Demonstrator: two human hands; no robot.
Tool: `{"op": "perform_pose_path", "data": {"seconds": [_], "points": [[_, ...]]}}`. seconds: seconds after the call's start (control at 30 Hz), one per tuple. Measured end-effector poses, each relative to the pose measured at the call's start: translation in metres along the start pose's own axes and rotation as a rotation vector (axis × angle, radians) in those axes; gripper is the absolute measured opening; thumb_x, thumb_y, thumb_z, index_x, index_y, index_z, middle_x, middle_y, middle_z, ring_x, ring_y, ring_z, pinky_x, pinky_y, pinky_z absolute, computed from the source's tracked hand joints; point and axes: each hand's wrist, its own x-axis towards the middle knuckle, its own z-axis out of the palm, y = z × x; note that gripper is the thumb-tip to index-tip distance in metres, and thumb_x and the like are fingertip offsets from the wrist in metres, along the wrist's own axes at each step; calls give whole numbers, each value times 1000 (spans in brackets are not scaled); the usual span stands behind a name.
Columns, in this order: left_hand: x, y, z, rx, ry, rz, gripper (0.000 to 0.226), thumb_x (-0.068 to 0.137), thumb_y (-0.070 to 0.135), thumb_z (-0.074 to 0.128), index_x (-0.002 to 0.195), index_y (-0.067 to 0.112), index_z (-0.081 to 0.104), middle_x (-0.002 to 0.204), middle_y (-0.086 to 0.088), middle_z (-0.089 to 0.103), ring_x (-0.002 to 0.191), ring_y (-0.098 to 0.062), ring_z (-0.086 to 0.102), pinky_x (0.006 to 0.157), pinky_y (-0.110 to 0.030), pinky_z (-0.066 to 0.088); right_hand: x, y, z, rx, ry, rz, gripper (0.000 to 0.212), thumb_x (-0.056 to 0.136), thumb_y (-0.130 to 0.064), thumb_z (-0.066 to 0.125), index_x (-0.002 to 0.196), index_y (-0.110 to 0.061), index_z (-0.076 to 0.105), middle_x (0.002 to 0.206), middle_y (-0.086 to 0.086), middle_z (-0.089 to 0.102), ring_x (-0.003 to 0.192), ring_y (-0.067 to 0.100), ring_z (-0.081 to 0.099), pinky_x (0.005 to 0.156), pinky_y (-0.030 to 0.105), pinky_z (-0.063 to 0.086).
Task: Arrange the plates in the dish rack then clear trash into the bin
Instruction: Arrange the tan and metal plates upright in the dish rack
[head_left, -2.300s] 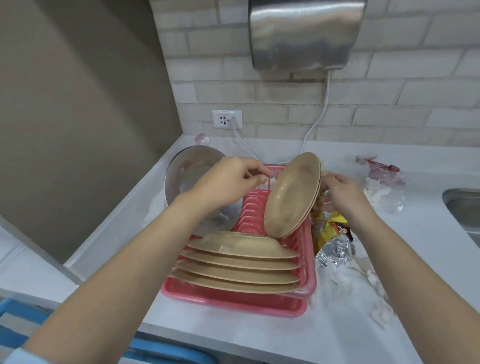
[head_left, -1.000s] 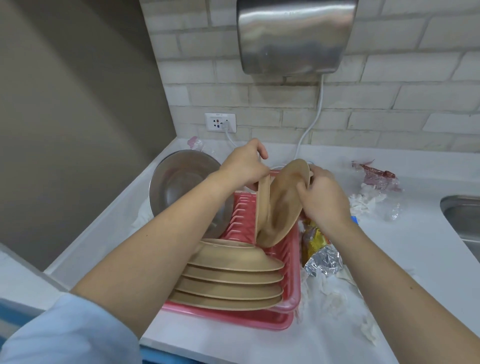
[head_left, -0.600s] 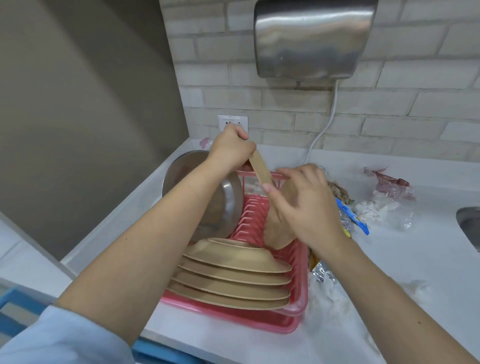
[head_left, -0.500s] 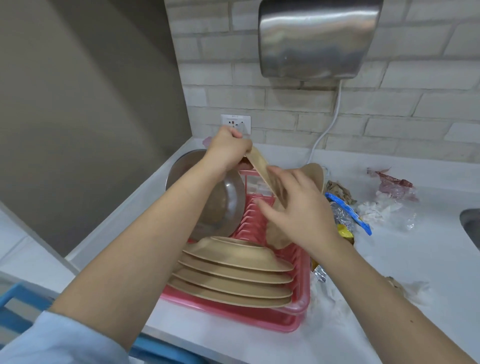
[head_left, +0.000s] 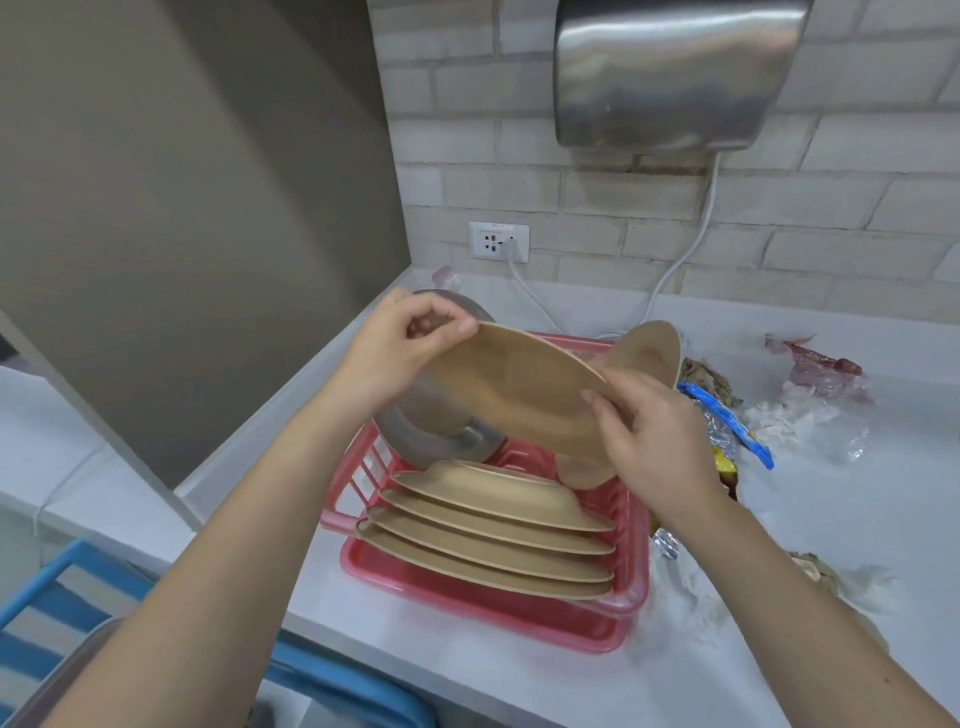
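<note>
Held plate (head_left: 519, 395): tan, tilted, in the air above the back of the dish rack (head_left: 498, 613); not yet slotted
Left hand (head_left: 395, 358): fingers pinched on the plate's far-left rim
Right hand (head_left: 649, 441): fingers gripping its near-right edge
Risk: both grips sit only at the rim; letting go of one side early could, I judge, drop the plate onto the metal bowl (head_left: 436, 436) or the stack below
Rack contents: four plates (head_left: 493, 535) overlapped near the front; one plate (head_left: 649, 353) upright at the back right; the bowl leaning at the left
Table (head_left: 831, 545): wrappers and tissue trash (head_left: 737, 421) just right of the rack; bin not visible
</note>
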Motion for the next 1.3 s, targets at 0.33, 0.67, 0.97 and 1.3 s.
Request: {"op": "perform_pose_path", "data": {"seconds": [0.33,0.67,0.97,1.3], "points": [[-51,-24,-8,-255,-35,-150,8,70,34,77,77,31,79,90,-5,61,80,-10,52,76,-17,44,-21,-3,-3,65,-140,-57,36,90,-10,65,118,-32,68,105,-18,68,98,-2,61,85,8,43],[-66,-39,-14,-254,-161,-267,15,65,27,80,78,20,80,85,-8,63,77,-7,60,73,-11,47,-22,-5,-13,116,-122,8,52,94,-59,42,90,-19,74,85,-10,65,87,10,58,81,33,46],[-71,-38,-27,-164,-455,-391,23,69,28,82,90,20,79,89,2,69,80,-20,66,67,-19,54,16,19,-13,-242,-188,447,68,87,-24,59,149,-22,31,127,16,48,109,34,51,76,37,44],[-72,-37,-23,-177,-488,-431,18,79,12,77,96,7,77,112,6,63,74,-3,58,43,-3,40,18,-9,-14,-140,-29,155,38,95,-11,47,128,-26,55,78,-2,59,66,24,53,57,32,40]]}}
